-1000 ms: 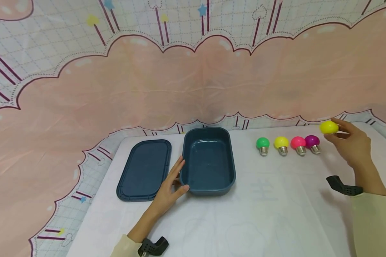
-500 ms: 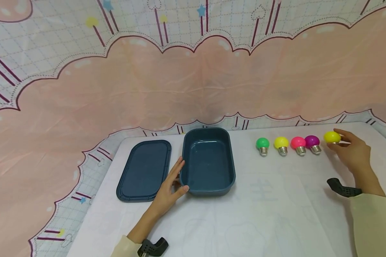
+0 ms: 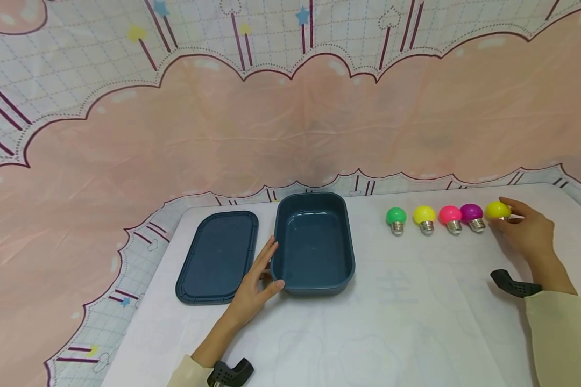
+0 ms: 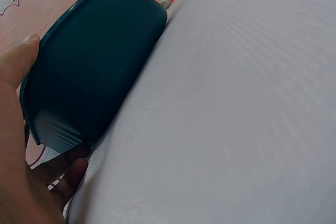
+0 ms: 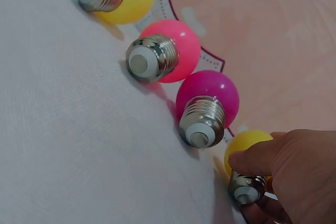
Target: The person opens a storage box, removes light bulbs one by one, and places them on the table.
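My right hand (image 3: 528,228) pinches a yellow light bulb (image 3: 497,210) at the right end of a row of bulbs. In the right wrist view the thumb lies across this yellow bulb (image 5: 247,148), its metal screw base pointing toward the camera. Left of it lie a purple bulb (image 3: 472,212), a pink bulb (image 3: 450,215), another yellow bulb (image 3: 424,215) and a green bulb (image 3: 396,216). My left hand (image 3: 252,287) rests against the left side of a dark blue container (image 3: 314,285), thumb at its near corner. Nothing lies inside the container.
A dark blue lid (image 3: 218,258) lies flat left of the container. All stand on a white-covered table (image 3: 392,333). Behind it hangs a peach cloth (image 3: 290,123) with a cloud pattern.
My right hand has brought the yellow bulb down toward the table, close beside the purple bulb. The left hand and container have stayed in place.
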Motion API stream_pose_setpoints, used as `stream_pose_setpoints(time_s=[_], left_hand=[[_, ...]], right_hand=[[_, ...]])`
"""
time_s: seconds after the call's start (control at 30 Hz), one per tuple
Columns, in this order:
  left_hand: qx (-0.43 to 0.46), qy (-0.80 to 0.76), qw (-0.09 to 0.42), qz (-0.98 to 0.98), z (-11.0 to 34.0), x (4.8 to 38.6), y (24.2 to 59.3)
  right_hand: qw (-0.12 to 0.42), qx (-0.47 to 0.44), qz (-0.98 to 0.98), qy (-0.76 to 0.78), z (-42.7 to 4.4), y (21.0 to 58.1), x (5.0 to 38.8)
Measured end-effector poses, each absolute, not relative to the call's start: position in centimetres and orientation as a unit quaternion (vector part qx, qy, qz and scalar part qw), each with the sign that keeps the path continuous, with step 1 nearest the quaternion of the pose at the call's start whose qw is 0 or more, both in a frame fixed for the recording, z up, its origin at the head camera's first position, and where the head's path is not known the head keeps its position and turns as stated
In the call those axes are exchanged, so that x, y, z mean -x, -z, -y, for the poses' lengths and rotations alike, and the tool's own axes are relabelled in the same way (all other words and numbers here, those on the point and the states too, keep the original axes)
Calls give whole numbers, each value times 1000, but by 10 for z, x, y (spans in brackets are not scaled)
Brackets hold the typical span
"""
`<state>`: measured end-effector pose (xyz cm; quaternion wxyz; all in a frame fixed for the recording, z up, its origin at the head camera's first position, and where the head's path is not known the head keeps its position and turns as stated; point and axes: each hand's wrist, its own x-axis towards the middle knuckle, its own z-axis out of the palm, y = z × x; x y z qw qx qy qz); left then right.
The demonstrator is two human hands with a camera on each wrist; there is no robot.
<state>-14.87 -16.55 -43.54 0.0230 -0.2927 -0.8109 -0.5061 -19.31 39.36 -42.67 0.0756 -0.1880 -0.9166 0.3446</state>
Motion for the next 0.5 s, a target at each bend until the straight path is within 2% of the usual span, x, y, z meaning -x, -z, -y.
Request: stream_pose_setpoints(time_s=[0.3,0.5], left_hand=[[290,507,15,812,157,135,405],[289,507,8,812,156,134,400]], right_hand=[[92,178,931,-306,-394,428,195],[84,171,935,-300,-393,426,196]])
